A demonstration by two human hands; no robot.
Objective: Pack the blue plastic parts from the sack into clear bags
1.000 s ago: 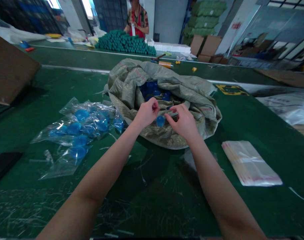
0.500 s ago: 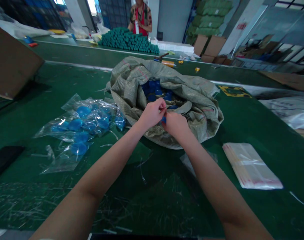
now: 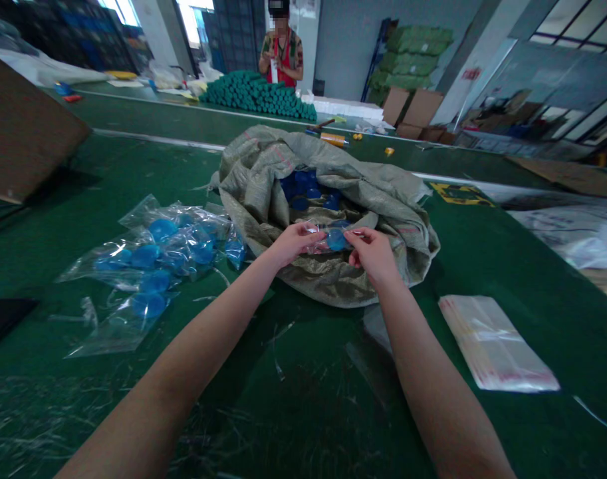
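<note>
Above the near rim of a grey-green woven sack, my two hands hold a small clear plastic bag with a round blue piece at its right part. My left hand pinches the left part of the bag. The fingers of my right hand are closed at its right edge, beside the blue piece. Inside the sack lie several darker-looking blue pieces. Left of the sack, several clear bags with blue round pieces lie in a loose pile on the green table.
A stack of flat clear bags lies at the right, a black flat object at the left. A cardboard box stands far left. Across the table, a person stands behind a heap of green rolls.
My hands have moved apart, and the bag with the blue piece now shows stretched between them. Before, they were close together and mostly hid it. The view has tilted slightly up.
</note>
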